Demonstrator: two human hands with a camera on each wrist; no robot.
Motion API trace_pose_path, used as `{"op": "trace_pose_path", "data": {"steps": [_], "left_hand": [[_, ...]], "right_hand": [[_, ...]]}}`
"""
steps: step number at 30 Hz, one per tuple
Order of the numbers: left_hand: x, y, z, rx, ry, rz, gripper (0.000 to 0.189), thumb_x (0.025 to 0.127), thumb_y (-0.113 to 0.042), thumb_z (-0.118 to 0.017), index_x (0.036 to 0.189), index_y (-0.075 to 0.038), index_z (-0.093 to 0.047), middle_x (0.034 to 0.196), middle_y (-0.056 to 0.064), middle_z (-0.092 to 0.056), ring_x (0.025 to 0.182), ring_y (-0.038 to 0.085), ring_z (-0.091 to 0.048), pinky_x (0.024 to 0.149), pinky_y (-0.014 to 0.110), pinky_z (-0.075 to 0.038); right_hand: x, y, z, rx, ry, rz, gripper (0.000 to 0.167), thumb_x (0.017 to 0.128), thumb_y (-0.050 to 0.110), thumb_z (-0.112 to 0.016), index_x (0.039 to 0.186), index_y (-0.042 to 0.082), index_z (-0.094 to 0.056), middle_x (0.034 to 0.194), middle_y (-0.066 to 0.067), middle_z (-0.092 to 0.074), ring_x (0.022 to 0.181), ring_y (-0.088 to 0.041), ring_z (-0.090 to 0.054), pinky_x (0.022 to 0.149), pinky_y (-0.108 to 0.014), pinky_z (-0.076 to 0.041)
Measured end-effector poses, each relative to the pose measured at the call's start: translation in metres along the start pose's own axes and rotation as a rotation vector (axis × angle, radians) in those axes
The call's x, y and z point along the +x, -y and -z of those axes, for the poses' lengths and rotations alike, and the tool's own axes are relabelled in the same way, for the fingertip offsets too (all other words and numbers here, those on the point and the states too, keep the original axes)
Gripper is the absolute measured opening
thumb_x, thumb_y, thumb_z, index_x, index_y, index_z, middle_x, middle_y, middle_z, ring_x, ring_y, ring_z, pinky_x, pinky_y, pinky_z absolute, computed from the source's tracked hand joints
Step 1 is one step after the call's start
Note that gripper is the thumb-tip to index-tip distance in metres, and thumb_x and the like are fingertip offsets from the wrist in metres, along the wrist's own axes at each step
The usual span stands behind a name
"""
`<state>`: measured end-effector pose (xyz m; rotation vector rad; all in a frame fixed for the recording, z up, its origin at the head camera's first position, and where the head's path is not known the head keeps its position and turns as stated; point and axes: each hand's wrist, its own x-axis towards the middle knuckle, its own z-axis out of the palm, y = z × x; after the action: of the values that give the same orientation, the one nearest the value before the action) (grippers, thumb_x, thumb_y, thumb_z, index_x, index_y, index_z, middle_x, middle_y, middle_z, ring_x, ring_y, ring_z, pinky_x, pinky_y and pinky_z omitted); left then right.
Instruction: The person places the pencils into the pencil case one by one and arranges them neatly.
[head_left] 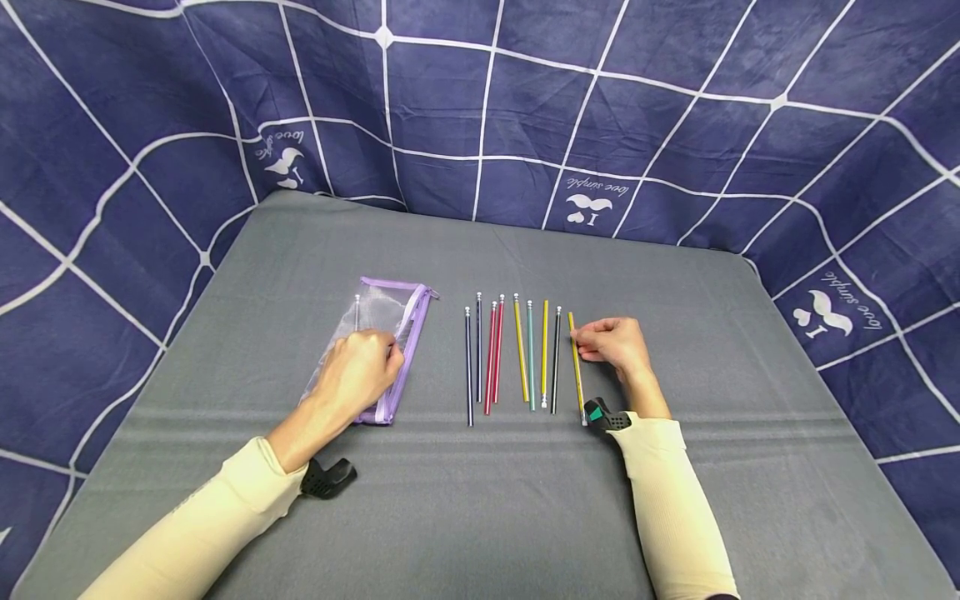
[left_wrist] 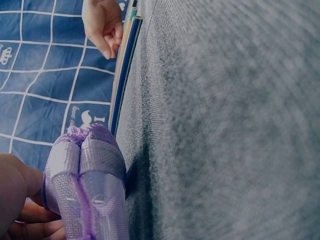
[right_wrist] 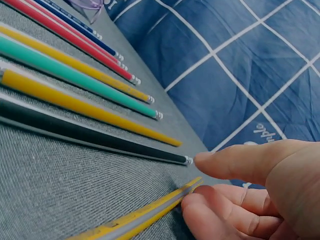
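Note:
A clear mesh pencil pouch (head_left: pixel 408 367) with purple zipper trim lies left of the pencils. My left hand (head_left: pixel 360 367) is curled over it and grips it; the left wrist view has the thumb against the side of the purple-edged pouch (left_wrist: pixel 102 170). A slim pale stick with a knob end (head_left: pixel 357 310) shows beyond the knuckles, at the pouch. On the right, a yellow pencil (head_left: pixel 576 362) lies slightly slanted. My right hand (head_left: pixel 611 340) is at its upper part; in the right wrist view the fingers are parted around the yellow pencil's tip (right_wrist: pixel 192 186).
Several pencils lie side by side between the hands: dark blue (head_left: pixel 468 367), red (head_left: pixel 491 358), yellow (head_left: pixel 521 350), teal (head_left: pixel 531 354), another yellow (head_left: pixel 544 350) turned end for end, and black (head_left: pixel 556 362). Grey cloth (head_left: pixel 480 500) covers the table; a blue gridded curtain (head_left: pixel 480 108) hangs behind.

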<state>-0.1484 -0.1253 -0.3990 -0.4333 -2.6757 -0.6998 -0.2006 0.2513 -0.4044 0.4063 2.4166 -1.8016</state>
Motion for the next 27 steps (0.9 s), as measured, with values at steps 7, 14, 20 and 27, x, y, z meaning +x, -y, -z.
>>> {"op": "trace_pose_path", "data": {"steps": [7,14,20,27], "left_hand": [[0.0002,-0.0002,-0.0002,0.003,-0.004,-0.006,0.032,0.082,-0.004,-0.059,0.054,-0.012,-0.046,0.058,0.005,-0.048,0.050,0.028,-0.048,0.049,0.050,-0.045],[-0.0007,0.0001,-0.0001,0.002,-0.006,-0.007,0.032,0.082,-0.005,-0.059,0.054,-0.012,-0.046,0.058,0.005,-0.049,0.050,0.028,-0.048,0.049,0.050,-0.045],[-0.0005,-0.0004,0.0004,0.007,-0.004,0.001,0.032,0.083,-0.007,-0.059,0.054,-0.012,-0.047,0.059,0.006,-0.050,0.050,0.030,-0.049,0.049,0.051,-0.045],[-0.0003,-0.0011,0.0011,0.015,0.006,0.004,0.033,0.084,-0.008,-0.059,0.054,-0.013,-0.047,0.059,0.006,-0.051,0.050,0.030,-0.049,0.049,0.051,-0.046]], "right_hand": [[-0.0009,0.0006,-0.0012,-0.075,-0.009,-0.035,0.025,0.079,0.001,-0.078,0.095,-0.011,-0.063,0.066,-0.001,-0.067,0.055,-0.006,-0.064,0.057,-0.023,-0.055],[-0.0033,0.0039,-0.0010,-0.153,0.004,-0.070,0.031,0.075,0.003,-0.083,0.095,-0.011,-0.064,0.069,0.000,-0.065,0.056,-0.006,-0.064,0.060,-0.023,-0.055],[-0.0033,0.0056,-0.0011,-0.215,0.015,-0.087,0.034,0.074,0.003,-0.084,0.098,-0.011,-0.064,0.069,0.000,-0.065,0.056,-0.006,-0.064,0.058,-0.023,-0.055],[-0.0042,0.0062,-0.0006,-0.266,0.034,-0.095,0.029,0.076,0.002,-0.082,0.095,-0.010,-0.065,0.065,0.000,-0.065,0.054,-0.005,-0.062,0.055,-0.022,-0.054]]}}
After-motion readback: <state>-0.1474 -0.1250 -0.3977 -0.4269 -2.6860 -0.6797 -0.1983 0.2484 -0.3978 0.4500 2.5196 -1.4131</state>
